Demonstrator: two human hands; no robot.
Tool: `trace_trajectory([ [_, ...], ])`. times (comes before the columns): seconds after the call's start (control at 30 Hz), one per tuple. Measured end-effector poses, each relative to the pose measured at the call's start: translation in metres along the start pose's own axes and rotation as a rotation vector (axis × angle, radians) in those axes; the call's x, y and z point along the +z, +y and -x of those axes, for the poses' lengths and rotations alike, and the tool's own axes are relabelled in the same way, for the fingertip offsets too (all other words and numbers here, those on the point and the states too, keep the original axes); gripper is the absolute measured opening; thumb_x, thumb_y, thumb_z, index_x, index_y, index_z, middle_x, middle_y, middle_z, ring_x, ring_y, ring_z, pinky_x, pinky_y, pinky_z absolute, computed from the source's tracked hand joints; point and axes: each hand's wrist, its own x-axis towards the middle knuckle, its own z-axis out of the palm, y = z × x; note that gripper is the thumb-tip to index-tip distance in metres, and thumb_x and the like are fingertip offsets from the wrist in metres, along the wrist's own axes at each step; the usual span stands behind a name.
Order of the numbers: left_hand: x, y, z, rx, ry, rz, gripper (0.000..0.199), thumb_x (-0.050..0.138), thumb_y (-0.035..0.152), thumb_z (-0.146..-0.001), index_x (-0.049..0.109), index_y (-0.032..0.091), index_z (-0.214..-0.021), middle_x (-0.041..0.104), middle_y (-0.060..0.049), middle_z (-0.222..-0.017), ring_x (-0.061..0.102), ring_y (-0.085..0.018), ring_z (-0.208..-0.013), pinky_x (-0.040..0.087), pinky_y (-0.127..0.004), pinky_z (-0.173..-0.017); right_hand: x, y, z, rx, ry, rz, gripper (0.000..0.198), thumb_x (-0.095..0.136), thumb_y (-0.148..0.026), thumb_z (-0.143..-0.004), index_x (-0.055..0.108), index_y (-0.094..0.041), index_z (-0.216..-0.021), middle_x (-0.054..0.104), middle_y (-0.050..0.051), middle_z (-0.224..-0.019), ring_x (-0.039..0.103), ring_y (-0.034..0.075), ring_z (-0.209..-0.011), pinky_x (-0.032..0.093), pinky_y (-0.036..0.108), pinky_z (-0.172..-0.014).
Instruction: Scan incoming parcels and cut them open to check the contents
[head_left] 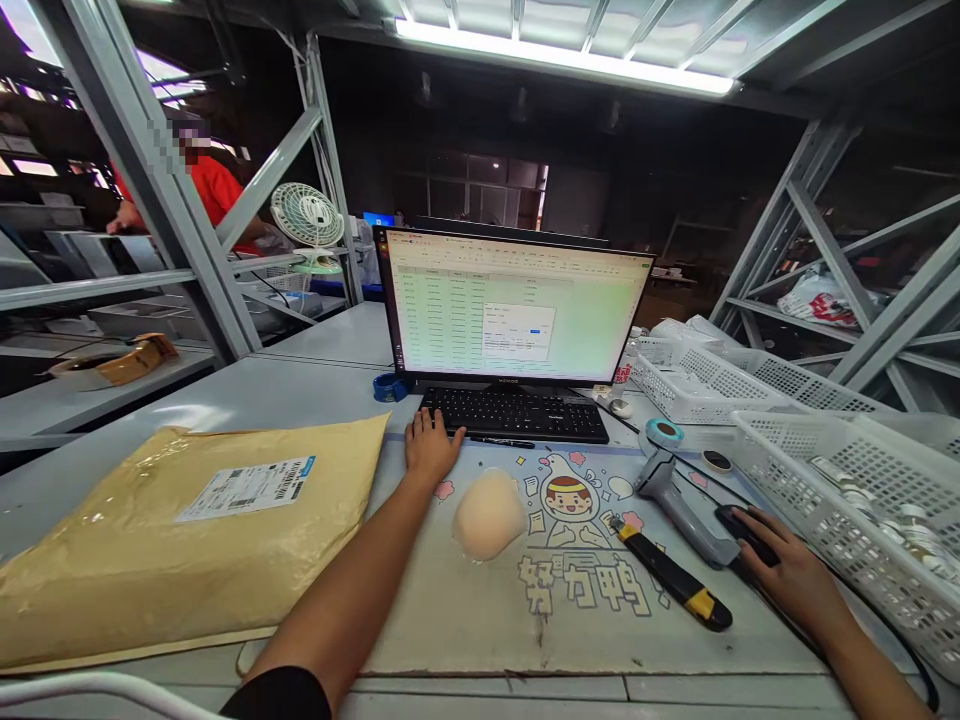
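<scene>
My left hand (433,450) lies at the left end of a black keyboard (517,414), fingers stretched over its keys and holding nothing. On the right, my right hand (789,578) rests over a black computer mouse (748,534), fingers curved around it. A lit monitor (450,325) behind the keyboard displays a table with a small dialog window. Between my hands, a printed desk mat (465,630) bears a rounded beige pad (490,515), a black and yellow utility knife (670,574) and a grey barcode scanner (686,512). A pen (501,442) sits along the keyboard's front edge.
A yellow padded parcel (202,565) with a white label covers the left side. White perforated baskets (810,440) line the right, one containing small bottles. A tape roll (664,432) is near the scanner. Beyond the metal frame stand a fan (307,215) and a person in red (214,190).
</scene>
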Motion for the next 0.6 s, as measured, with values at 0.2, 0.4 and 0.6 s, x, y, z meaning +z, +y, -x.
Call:
trace_trajectory([
  [0.2, 0.0009, -0.0006, 0.0027, 0.034, -0.016, -0.003, 0.08, 0.04, 0.057, -0.106, 0.041, 0.003, -0.164, 0.035, -0.025, -0.171, 0.032, -0.039, -0.16, 0.025, -0.051, -0.13, -0.0003, -0.0014, 0.0016, -0.009, 0.03, 0.032, 0.057, 0.049, -0.061, -0.097, 0.073, -0.028, -0.137, 0.067, 0.009, -0.145, 0.072, 0.035, -0.121, 0.064, 0.048, -0.094],
  [0.4, 0.0009, -0.0009, 0.0028, 0.033, -0.022, 0.011, 0.079, 0.039, 0.058, -0.107, 0.04, 0.005, -0.165, 0.034, -0.024, -0.172, 0.031, -0.039, -0.161, 0.024, -0.051, -0.131, -0.0015, 0.0007, 0.0024, -0.034, 0.032, 0.038, 0.056, 0.05, -0.061, -0.096, 0.073, -0.03, -0.137, 0.067, 0.006, -0.146, 0.074, 0.033, -0.118, 0.066, 0.046, -0.088],
  [0.6, 0.0024, -0.0011, 0.0022, 0.037, -0.03, 0.031, 0.08, 0.039, 0.058, -0.106, 0.039, 0.003, -0.165, 0.032, -0.025, -0.172, 0.03, -0.04, -0.161, 0.021, -0.052, -0.132, 0.0022, 0.0074, 0.0041, -0.069, 0.03, -0.004, 0.055, 0.051, -0.061, -0.096, 0.072, -0.032, -0.138, 0.066, 0.006, -0.147, 0.072, 0.035, -0.123, 0.062, 0.051, -0.101],
])
